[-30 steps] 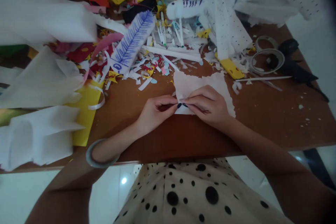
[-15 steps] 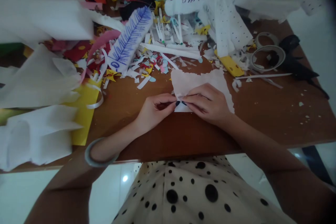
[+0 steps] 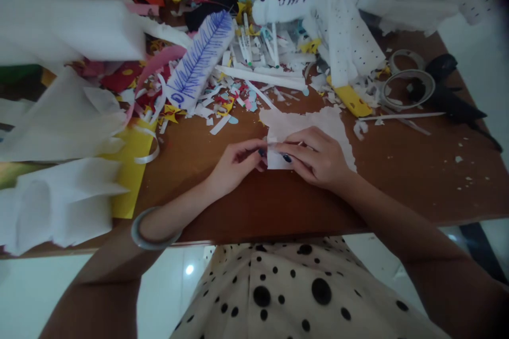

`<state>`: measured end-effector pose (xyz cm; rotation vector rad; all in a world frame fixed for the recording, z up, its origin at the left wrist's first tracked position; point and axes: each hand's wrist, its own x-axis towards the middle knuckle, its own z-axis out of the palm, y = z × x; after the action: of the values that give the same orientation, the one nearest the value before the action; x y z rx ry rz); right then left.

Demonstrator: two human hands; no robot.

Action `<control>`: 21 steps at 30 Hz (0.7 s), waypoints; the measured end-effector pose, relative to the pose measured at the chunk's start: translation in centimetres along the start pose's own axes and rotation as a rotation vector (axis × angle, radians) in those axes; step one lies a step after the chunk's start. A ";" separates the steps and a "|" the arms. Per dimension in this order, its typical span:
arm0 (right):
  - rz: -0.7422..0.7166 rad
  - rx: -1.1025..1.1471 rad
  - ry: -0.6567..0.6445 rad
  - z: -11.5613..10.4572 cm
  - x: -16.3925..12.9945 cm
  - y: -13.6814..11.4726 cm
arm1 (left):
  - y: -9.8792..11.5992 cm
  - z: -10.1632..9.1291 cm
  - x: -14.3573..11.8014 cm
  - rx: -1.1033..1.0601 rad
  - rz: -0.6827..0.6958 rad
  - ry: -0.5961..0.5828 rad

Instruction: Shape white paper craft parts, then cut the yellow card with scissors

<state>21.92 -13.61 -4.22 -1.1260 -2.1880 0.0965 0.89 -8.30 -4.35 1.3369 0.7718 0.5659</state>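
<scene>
A ragged-edged sheet of white tissue paper point(image 3: 332, 122) lies on the brown table point(image 3: 397, 175) in front of me. My left hand point(image 3: 236, 161) pinches its near left corner between thumb and fingers. My right hand point(image 3: 316, 156) rests on the sheet and pinches the same near edge just to the right, fingertips almost touching the left hand's. A grey bangle point(image 3: 149, 233) sits on my left wrist.
Paper scraps and strips point(image 3: 242, 79) litter the far half of the table. A blue-hatched white paper piece point(image 3: 199, 61), yellow paper point(image 3: 129, 169), crumpled white tissue point(image 3: 59, 127), tape rolls point(image 3: 407, 87) and a black glue gun point(image 3: 449, 98) surround the sheet.
Both hands have shifted slightly along the sheet's near edge, and the corner is now folded or lifted a little between the fingers. The view has barely moved.
</scene>
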 end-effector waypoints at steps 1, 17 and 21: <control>0.010 0.016 -0.015 0.1 0.0 0.1 | -0.1 0.0 0.0 -0.038 -0.013 -0.018; 0.037 0.043 -0.089 0.7 0.3 0.0 | -0.5 -0.4 0.5 0.188 0.131 0.083; 0.001 0.022 -0.098 0.8 0.2 0.0 | -0.2 -0.2 0.2 0.265 0.214 0.071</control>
<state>21.37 -13.25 -4.79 -1.1317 -2.2668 0.1791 0.85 -8.04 -4.64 1.6643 0.7867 0.7008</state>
